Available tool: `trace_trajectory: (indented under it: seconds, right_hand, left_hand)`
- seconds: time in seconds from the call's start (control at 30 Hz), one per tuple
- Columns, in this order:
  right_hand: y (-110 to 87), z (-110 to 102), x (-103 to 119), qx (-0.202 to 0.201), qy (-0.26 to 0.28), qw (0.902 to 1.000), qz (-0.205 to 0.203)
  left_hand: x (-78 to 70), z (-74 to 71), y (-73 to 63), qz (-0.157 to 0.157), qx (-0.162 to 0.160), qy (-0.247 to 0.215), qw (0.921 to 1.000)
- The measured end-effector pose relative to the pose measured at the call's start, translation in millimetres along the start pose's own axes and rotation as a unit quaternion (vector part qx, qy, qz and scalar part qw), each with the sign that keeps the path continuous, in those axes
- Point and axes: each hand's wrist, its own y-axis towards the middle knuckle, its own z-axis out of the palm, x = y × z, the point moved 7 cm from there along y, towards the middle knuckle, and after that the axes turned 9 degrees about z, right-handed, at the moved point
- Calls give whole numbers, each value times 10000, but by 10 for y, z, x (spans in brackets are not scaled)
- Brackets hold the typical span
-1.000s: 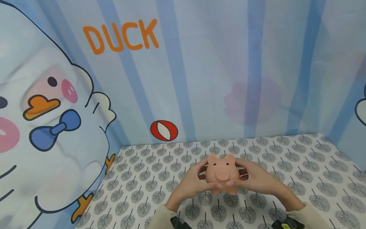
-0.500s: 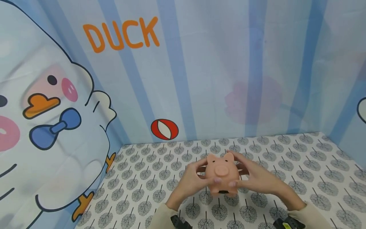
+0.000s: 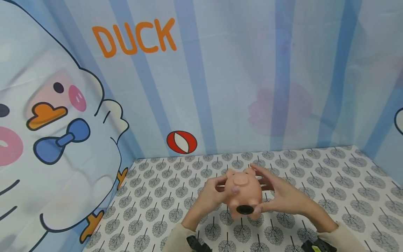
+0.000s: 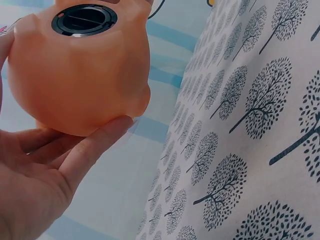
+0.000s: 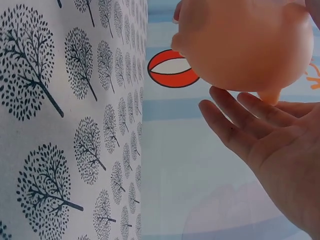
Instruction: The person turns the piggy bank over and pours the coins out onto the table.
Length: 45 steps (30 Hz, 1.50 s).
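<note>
Between the two hands a pink piggy bank (image 3: 244,192) is held above the cloth. It tips backward, snout up, so its underside with a round black plug (image 3: 245,209) faces the head camera. On one side my left hand (image 3: 209,198) grips it, thumb on the front and fingers around the side. My right hand (image 3: 282,193) holds the other side, thumb by the lower edge near a foot and fingertips behind. The left wrist view shows the plug (image 4: 84,20) with a slot bar across it. In the right wrist view, fingertips of the right hand (image 5: 272,135) meet the rounded body.
A white cloth printed with grey trees (image 3: 151,196) covers the table. Behind it hangs a blue striped curtain (image 3: 233,87) with a red ball print (image 3: 181,142) and a large duck print (image 3: 63,140) at left. Both wrists wear black straps (image 3: 318,245).
The piggy bank has rotated backward: its face turned upward and the black plug on the underside came into view. My right fingers shifted up its side, and the right thumb moved lower.
</note>
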Motion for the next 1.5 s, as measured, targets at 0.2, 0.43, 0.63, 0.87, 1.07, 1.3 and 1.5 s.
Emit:
trace_trajectory:
  seconds: [0.2,0.43,0.63,0.87,1.07,1.3,1.5]
  right_hand:
    - [-1,-11,17,-141,-83,9999,43]
    - [14,-44,5,-415,-212,9989,32]
    - [28,-39,-32,-318,-4,9995,90]
    - [39,-42,-104,-112,404,9984,392]
    - [31,-65,-122,-17,642,9967,500]
    - [32,-47,-103,139,495,9970,582]
    - [29,-14,-114,340,354,9960,748]
  left_hand:
    - [17,32,7,-42,125,-30,9999]
    - [14,63,5,-29,234,492,9985]
    - [-51,63,-7,238,402,975,9941]
    - [-103,42,-14,559,612,1048,9910]
    - [-110,55,-7,627,669,862,9921]
    - [-124,61,-4,652,659,844,9921]
    - [-122,48,-29,498,487,782,9945]
